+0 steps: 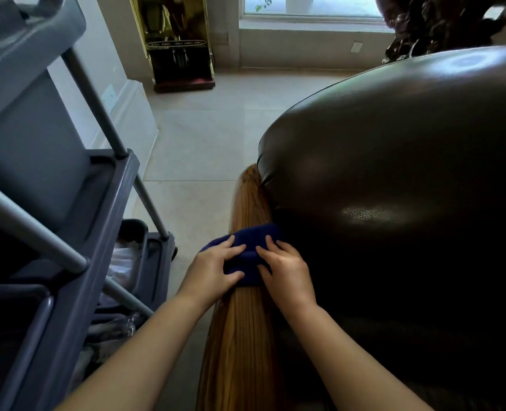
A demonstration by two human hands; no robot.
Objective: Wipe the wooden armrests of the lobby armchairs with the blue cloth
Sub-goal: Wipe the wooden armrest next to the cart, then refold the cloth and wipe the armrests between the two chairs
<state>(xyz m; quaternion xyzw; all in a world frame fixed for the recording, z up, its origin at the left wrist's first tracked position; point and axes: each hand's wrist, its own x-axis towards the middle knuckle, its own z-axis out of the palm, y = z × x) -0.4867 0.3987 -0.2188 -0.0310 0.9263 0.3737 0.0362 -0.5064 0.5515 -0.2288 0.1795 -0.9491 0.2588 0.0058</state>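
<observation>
Lower centre: left hand (216, 269) and right hand (287, 269), fingers spread flat, press the blue cloth (250, 238) onto the wooden armrest (240, 336), likely sharing pressure for an even wipe.

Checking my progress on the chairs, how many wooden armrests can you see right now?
1. The armrest lies between the grey cart and the dark chair cushion, under the blue cloth, left hand and right hand. Any other may be hidden behind that cushion.
</observation>
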